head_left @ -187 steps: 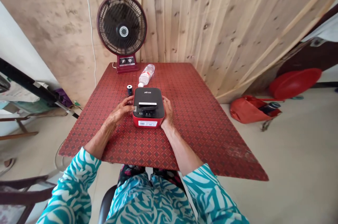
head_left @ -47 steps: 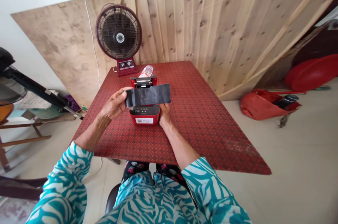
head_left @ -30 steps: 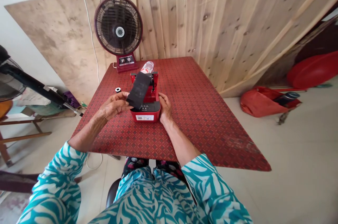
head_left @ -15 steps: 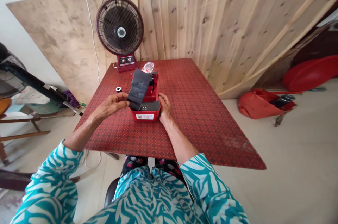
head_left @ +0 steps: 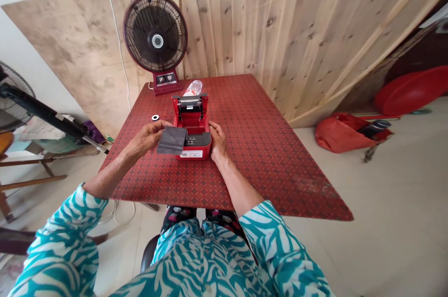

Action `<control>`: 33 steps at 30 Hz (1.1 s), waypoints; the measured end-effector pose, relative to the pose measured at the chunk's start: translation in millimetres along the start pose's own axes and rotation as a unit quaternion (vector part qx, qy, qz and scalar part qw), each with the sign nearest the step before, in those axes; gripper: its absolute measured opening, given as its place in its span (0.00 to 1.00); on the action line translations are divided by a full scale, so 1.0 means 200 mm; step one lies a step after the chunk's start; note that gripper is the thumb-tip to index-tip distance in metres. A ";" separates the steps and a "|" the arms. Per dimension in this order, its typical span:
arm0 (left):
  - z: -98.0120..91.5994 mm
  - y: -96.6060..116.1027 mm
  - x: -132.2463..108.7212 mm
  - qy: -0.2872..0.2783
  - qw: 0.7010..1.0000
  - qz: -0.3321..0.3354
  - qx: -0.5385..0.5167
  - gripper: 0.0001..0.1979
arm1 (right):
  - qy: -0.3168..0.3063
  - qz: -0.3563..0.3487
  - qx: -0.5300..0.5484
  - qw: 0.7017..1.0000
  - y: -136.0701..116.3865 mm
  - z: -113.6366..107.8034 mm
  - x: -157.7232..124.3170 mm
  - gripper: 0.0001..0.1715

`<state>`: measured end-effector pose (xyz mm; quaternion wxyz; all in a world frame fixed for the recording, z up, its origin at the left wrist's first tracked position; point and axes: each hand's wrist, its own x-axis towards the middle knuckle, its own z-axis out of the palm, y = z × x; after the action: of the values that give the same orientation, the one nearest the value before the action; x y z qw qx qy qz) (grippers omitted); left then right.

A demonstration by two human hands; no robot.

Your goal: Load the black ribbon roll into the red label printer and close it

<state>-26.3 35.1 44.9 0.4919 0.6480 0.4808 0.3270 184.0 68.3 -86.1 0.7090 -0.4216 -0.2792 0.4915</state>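
At the far left, a floor fan (head_left: 10, 94) stands beside the red patterned counter (head_left: 266, 161), its black pole slanting toward the counter's left edge. On the counter, a small black-and-white spool (head_left: 155, 117) sits just beyond the left hand (head_left: 147, 137), apart from it and left of the printer.

The hands are apart, one on either side of the red printer (head_left: 192, 122). The left hand pinches a dark sheet (head_left: 171, 140) at its left edge, holding it flat above the near left part of the printer. The sheet covers part of the printer's open top, and the view does not show whether the two touch. The right hand (head_left: 217, 140) rests against the printer's right side, its fingers curled and holding nothing.

Farther back, a clear plastic bottle (head_left: 193, 88) lies just beyond the printer's far end, and a maroon desk fan (head_left: 155, 26) stands at the counter's far edge, left of the bottle. To the right, on the floor, a red bag (head_left: 345, 134) holds a dark flask (head_left: 376, 126), with a red basin (head_left: 409, 89) leaning farther right.
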 end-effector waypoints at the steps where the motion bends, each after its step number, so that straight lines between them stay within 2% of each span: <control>1: 0.01 0.00 0.02 -0.002 1.000 0.012 0.005 0.23 | 0.003 0.000 0.001 1.000 0.00 0.00 0.00 0.22; 7: 0.04 -0.04 0.21 -0.002 0.991 0.089 0.104 0.26 | -0.006 -0.001 0.004 1.000 0.01 0.00 0.01 0.21; 11: 0.05 -0.04 0.28 0.024 0.947 0.193 0.257 0.15 | -0.016 0.006 0.005 1.000 0.02 0.00 0.02 0.21; 14: 0.05 -0.03 0.29 0.010 0.920 0.240 0.311 0.12 | -0.016 0.001 0.000 1.000 0.02 -0.01 0.03 0.21; 17: 0.06 -0.05 0.30 -0.011 0.921 0.232 0.313 0.11 | -0.021 0.007 0.005 1.000 0.02 0.00 0.03 0.21; 23: 0.06 -0.09 0.36 -0.014 0.939 0.154 0.308 0.14 | -0.014 -0.004 -0.006 1.000 0.01 0.00 0.04 0.20; 25: 0.07 -0.06 0.39 -0.022 0.928 0.138 0.346 0.14 | -0.011 -0.004 -0.013 1.000 0.01 -0.01 0.04 0.20; 29: 0.08 0.01 0.45 -0.056 0.887 0.110 0.444 0.12 | -0.014 -0.005 -0.021 1.000 0.02 -0.02 0.04 0.21; 33: 0.09 0.02 0.49 -0.091 0.877 0.100 0.462 0.12 | -0.014 -0.009 -0.028 0.999 0.01 -0.02 0.04 0.21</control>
<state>23.2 122.5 39.3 0.1430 0.8730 0.4630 0.0554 188.8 74.8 -90.4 0.6974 -0.4319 -0.3068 0.4827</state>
